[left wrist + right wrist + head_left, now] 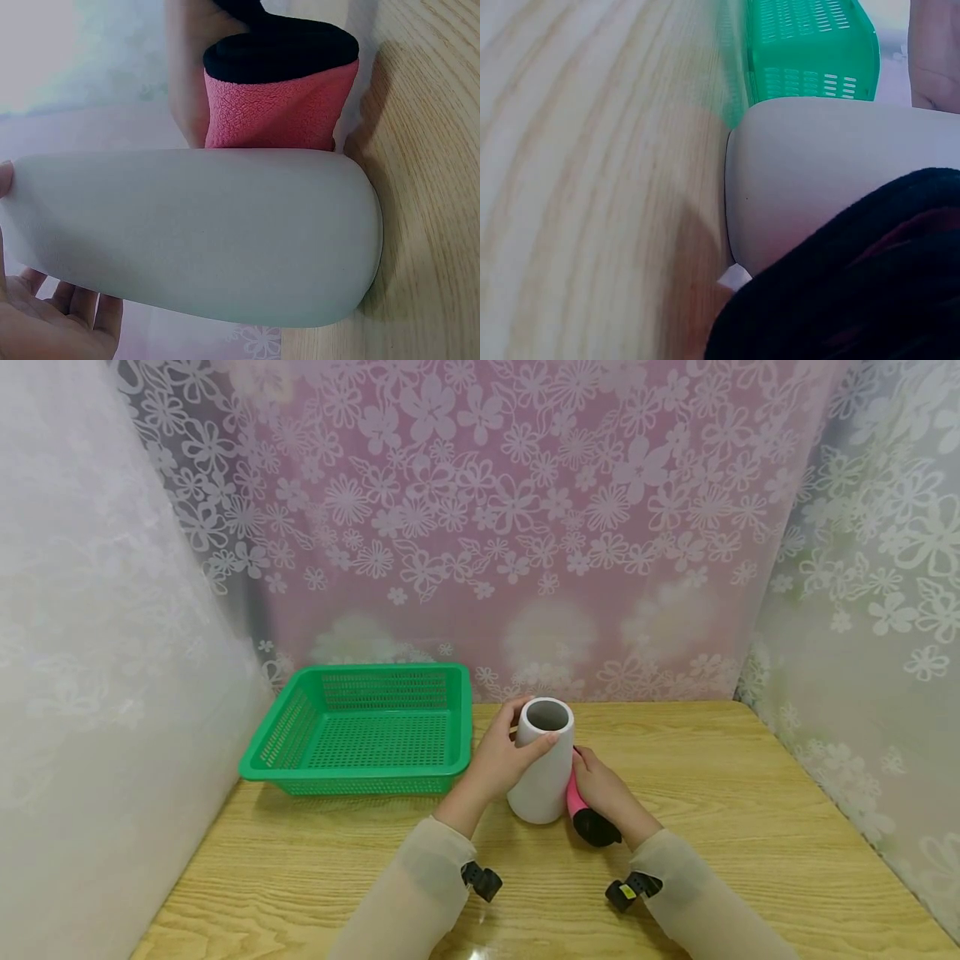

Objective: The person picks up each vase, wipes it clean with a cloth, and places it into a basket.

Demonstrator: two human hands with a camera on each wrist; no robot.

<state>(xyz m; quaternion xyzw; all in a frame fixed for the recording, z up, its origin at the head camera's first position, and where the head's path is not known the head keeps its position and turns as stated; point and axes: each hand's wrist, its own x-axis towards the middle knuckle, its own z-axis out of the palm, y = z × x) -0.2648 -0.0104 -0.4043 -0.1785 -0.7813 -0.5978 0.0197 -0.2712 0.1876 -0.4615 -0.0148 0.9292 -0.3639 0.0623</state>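
A white vase (542, 777) stands upright on the table, its round mouth facing up. My left hand (504, 753) grips it near the top, thumb on the near side and fingers around the far side. Against the vase's right side is a folded pink fleece cloth with a black edge (585, 814), held by my right hand (602, 787). In the left wrist view the pink fleece (277, 112) meets the vase wall (195, 232). The black folded edge (840, 277) covers part of the vase in the right wrist view, and the right fingers are hidden there.
A green perforated plastic basket (360, 783) sits to the left of the vase, at the back of the wooden table (750, 827). Flowered curtains (510, 527) hang behind the table and along both sides. A small white tag (735, 277) pokes out by the vase base.
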